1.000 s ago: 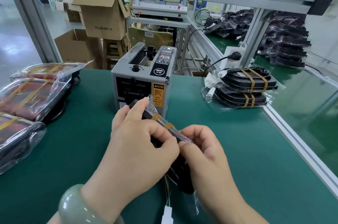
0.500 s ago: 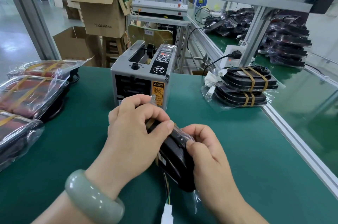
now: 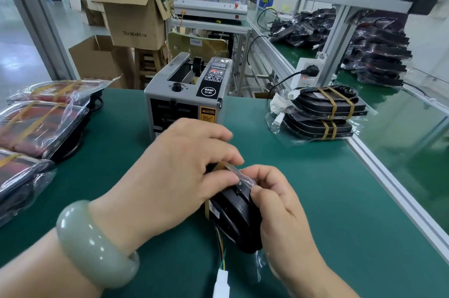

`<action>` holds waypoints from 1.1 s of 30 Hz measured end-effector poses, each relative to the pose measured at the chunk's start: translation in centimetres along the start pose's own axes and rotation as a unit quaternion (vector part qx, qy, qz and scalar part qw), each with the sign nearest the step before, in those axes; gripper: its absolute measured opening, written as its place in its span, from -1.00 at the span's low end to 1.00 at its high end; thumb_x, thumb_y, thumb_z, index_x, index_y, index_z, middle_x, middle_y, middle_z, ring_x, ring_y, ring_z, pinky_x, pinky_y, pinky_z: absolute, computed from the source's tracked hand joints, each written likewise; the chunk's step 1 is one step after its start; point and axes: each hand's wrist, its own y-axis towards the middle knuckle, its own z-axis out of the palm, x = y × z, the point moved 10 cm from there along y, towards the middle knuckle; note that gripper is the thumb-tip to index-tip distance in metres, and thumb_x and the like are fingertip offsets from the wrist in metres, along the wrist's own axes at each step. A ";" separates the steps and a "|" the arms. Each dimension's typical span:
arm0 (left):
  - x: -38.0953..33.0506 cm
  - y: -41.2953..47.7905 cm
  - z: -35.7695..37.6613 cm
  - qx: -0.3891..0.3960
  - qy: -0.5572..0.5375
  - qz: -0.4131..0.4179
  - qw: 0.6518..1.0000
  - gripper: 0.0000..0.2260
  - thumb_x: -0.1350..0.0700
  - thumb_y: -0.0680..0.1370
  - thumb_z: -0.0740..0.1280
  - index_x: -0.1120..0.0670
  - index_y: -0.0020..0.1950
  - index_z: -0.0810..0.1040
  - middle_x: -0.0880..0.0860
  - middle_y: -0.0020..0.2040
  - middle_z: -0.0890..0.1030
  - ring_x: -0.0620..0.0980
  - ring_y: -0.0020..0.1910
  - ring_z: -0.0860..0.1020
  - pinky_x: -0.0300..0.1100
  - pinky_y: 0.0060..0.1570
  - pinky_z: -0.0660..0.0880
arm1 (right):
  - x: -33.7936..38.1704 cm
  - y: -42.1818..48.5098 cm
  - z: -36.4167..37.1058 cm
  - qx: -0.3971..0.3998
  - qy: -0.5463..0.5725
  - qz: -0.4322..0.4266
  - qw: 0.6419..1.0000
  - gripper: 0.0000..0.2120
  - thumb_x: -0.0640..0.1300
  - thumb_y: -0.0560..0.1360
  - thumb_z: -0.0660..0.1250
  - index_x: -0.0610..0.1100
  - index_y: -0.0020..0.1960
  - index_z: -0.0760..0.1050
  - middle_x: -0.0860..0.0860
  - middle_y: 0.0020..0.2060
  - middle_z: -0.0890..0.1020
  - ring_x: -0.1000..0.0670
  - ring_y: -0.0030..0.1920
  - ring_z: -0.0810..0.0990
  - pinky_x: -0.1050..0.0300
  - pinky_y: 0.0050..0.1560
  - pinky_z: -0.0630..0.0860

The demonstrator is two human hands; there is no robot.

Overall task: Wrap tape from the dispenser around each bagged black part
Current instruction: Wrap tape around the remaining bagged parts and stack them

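A bagged black part [image 3: 234,218] stands on edge on the green table, held between both hands. My left hand [image 3: 177,171] curls over its top and presses a strip of brown tape [image 3: 220,166] onto the bag. My right hand [image 3: 279,207] grips the part's right side, thumb on the top edge. Coloured wires and a white connector [image 3: 222,282] hang out below. The grey tape dispenser [image 3: 187,98] stands just behind the hands.
Two taped bagged parts [image 3: 325,113] are stacked at the right by the aluminium rail [image 3: 393,188]. Several bagged parts [image 3: 36,125] lie along the left edge. Cardboard boxes [image 3: 133,20] and more bagged parts [image 3: 379,54] stand beyond the table.
The part has been turned from its top edge facing me toward its black face. My left hand slid over its top, smoothing the tape down. The right hand kept its grip.
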 end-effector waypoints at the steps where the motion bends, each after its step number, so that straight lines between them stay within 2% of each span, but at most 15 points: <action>1: -1.1 0.4 0.7 0.042 0.019 0.039 0.998 -0.80 -0.12 0.40 0.33 -0.17 -0.03 0.66 -0.19 0.12 0.57 -0.16 0.13 0.41 -0.32 0.19 0.28 | 0.0 0.0 0.0 0.000 0.001 0.000 1.000 -0.80 -0.05 0.31 0.20 0.04 -0.12 0.54 -0.04 -0.23 0.64 -0.02 -0.22 0.53 -0.03 -0.14 0.46; 5: -3.1 1.5 3.2 0.184 0.116 0.150 0.964 -0.72 -0.16 0.49 0.23 -0.13 0.07 0.64 -0.14 -0.04 0.63 -0.09 -0.03 0.49 -0.21 0.08 0.32 | -0.2 0.1 -0.3 0.007 -0.027 0.006 1.000 -0.79 0.02 0.30 0.20 0.07 -0.12 0.54 -0.01 -0.20 0.66 0.02 -0.18 0.56 -0.03 -0.11 0.49; 8: -2.4 2.4 3.7 0.186 0.173 0.146 0.956 -0.71 -0.22 0.55 0.15 -0.17 0.14 0.56 -0.14 0.06 0.58 -0.07 0.04 0.48 -0.17 0.13 0.35 | -0.1 0.3 -0.4 0.011 -0.054 -0.003 0.998 -0.83 0.02 0.38 0.18 0.11 -0.12 0.53 0.07 -0.22 0.65 0.08 -0.19 0.57 0.07 -0.13 0.46; 11: -2.8 2.1 4.0 0.155 0.218 0.176 0.947 -0.67 -0.19 0.54 0.07 -0.14 0.15 0.52 -0.13 0.10 0.56 -0.02 0.02 0.49 -0.14 0.13 0.37 | 0.2 0.4 -0.5 0.038 -0.075 -0.018 0.996 -0.81 0.12 0.40 0.22 0.14 -0.03 0.51 0.04 -0.10 0.66 0.06 -0.07 0.59 0.01 0.00 0.52; 13: -3.3 1.9 3.4 0.147 0.171 0.202 0.953 -0.81 -0.04 0.55 0.22 -0.10 0.07 0.59 -0.09 0.01 0.62 -0.01 -0.06 0.55 -0.19 0.06 0.37 | -0.1 0.2 -0.2 0.142 -0.043 0.001 0.989 -0.57 0.18 0.34 0.40 0.09 0.16 0.44 0.00 0.06 0.62 0.07 0.04 0.58 0.04 0.07 0.53; 15: -3.1 1.7 2.9 0.159 0.132 0.200 0.958 -0.80 0.07 0.46 0.28 -0.07 0.00 0.65 -0.09 -0.07 0.66 -0.06 -0.13 0.58 -0.30 0.00 0.33 | -1.0 -0.7 -0.1 0.260 -0.113 0.035 0.958 -0.21 0.10 0.23 0.57 0.07 0.32 0.21 0.06 0.19 0.55 0.13 0.17 0.55 0.18 0.13 0.50; 16: -2.5 1.7 2.8 0.166 0.107 0.183 0.963 -0.79 0.08 0.45 0.29 -0.06 0.01 0.66 -0.10 -0.06 0.67 -0.11 -0.10 0.57 -0.37 0.01 0.30 | -1.7 -1.1 -0.3 0.293 -0.171 0.044 0.940 -0.14 0.03 0.21 0.60 0.10 0.33 0.14 0.11 0.19 0.54 0.16 0.19 0.54 0.23 0.14 0.49; 17: -2.1 1.6 2.6 0.161 0.083 0.172 0.968 -0.78 0.08 0.47 0.29 -0.06 0.04 0.66 -0.12 -0.02 0.66 -0.16 -0.06 0.54 -0.42 0.05 0.26 | -2.2 -1.1 -0.7 0.294 -0.221 0.042 0.929 -0.16 -0.01 0.19 0.60 0.11 0.29 0.16 0.12 0.14 0.56 0.14 0.16 0.57 0.20 0.12 0.52; 19: -1.1 1.4 2.0 0.140 0.050 0.147 0.978 -0.78 0.07 0.51 0.29 -0.06 0.11 0.64 -0.16 0.06 0.63 -0.22 0.07 0.46 -0.48 0.12 0.23 | -1.8 0.0 -1.8 0.212 -0.259 0.021 0.942 -0.38 -0.06 0.17 0.55 0.07 0.14 0.35 0.09 -0.04 0.63 0.07 -0.03 0.63 0.06 -0.02 0.60; 21: 0.0 0.9 1.0 0.102 0.021 0.108 0.989 -0.74 0.05 0.49 0.26 -0.06 0.13 0.63 -0.21 0.07 0.61 -0.29 0.08 0.46 -0.53 0.13 0.26 | -0.5 0.8 -2.5 0.140 -0.244 -0.028 0.959 -0.56 -0.12 0.16 0.51 0.01 0.01 0.50 0.10 -0.15 0.65 0.09 -0.14 0.63 0.18 -0.12 0.56; 23: 1.6 0.5 -0.7 0.029 -0.038 0.051 0.998 -0.73 0.03 0.46 0.28 -0.12 0.13 0.62 -0.26 0.00 0.62 -0.30 0.00 0.52 -0.54 0.03 0.34 | 1.4 1.0 -2.6 0.116 -0.197 -0.074 0.971 -0.63 -0.23 0.17 0.47 -0.06 -0.02 0.58 0.09 -0.16 0.68 0.13 -0.12 0.63 0.30 -0.07 0.50; 26: 3.6 -0.7 -2.9 -0.068 -0.189 -0.018 0.979 -0.68 -0.14 0.39 0.35 -0.26 0.15 0.56 -0.20 -0.01 0.63 -0.09 -0.10 0.58 -0.19 -0.01 0.54 | 5.3 0.9 -3.1 0.073 -0.167 -0.121 0.976 -0.59 -0.14 0.17 0.45 0.02 0.02 0.60 0.06 -0.14 0.70 0.08 -0.11 0.65 0.25 -0.04 0.53; 27: 3.4 -1.1 -3.5 -0.092 -0.191 -0.012 0.977 -0.64 -0.18 0.37 0.36 -0.26 0.17 0.54 -0.16 0.03 0.62 -0.06 -0.05 0.59 -0.10 0.03 0.54 | 6.6 0.8 -3.0 0.067 -0.180 -0.135 0.972 -0.57 -0.07 0.17 0.44 0.07 0.04 0.59 0.07 -0.13 0.70 0.08 -0.11 0.66 0.23 -0.04 0.55; 29: 1.7 -1.6 -4.4 -0.119 -0.136 0.036 0.983 -0.61 -0.20 0.38 0.37 -0.20 0.19 0.52 -0.15 0.19 0.55 -0.03 0.19 0.52 -0.19 0.20 0.43 | 8.6 0.7 -2.1 0.074 -0.229 -0.150 0.959 -0.58 -0.01 0.19 0.43 0.12 0.05 0.57 0.11 -0.13 0.70 0.11 -0.12 0.67 0.19 -0.06 0.57; 33: -0.4 -1.2 -2.1 -0.036 -0.099 0.086 0.991 -0.49 -0.19 0.32 0.44 -0.22 0.25 0.45 -0.22 0.29 0.42 -0.07 0.36 0.38 -0.38 0.29 0.27 | 10.4 1.1 -0.2 0.094 -0.338 -0.157 0.923 -0.62 0.09 0.23 0.45 0.22 0.04 0.52 0.17 -0.15 0.66 0.15 -0.14 0.63 0.23 -0.10 0.53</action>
